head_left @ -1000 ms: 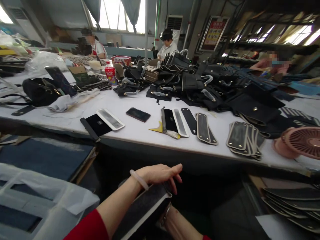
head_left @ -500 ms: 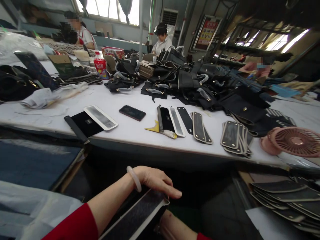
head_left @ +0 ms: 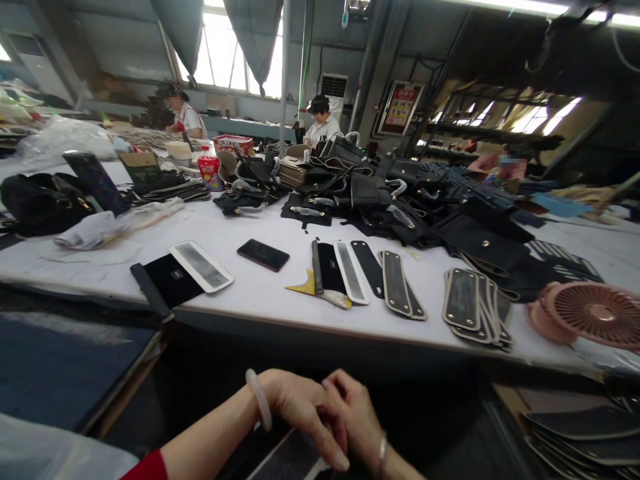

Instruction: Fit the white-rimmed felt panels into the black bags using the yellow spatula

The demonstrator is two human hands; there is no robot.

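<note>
Low in front of me, a black leather-like panel [head_left: 290, 459] with a pale edge lies slanted, its lower part cut off by the frame. My left hand [head_left: 306, 408], with a pale bangle at the wrist, is closed over the panel's upper end, thumb along the near side. Against it rests my right hand [head_left: 356, 415], wearing a thin metal bracelet. Its fingers are bent, and their tips are hidden behind the left hand. What the right fingers grip there cannot be made out.
Across the white table [head_left: 260, 307] lie a phone [head_left: 263, 255], black panels with white strips [head_left: 201, 267], riveted straps [head_left: 463, 300] and a pink fan [head_left: 595, 313]. Black bags [head_left: 370, 190] are heaped behind. More dark panels [head_left: 585, 433] sit lower right. Several people work farther back.
My right hand has come up from beneath the panel to meet my left hand at its end. The panel and left hand sit lower in view, and the camera has tilted up.
</note>
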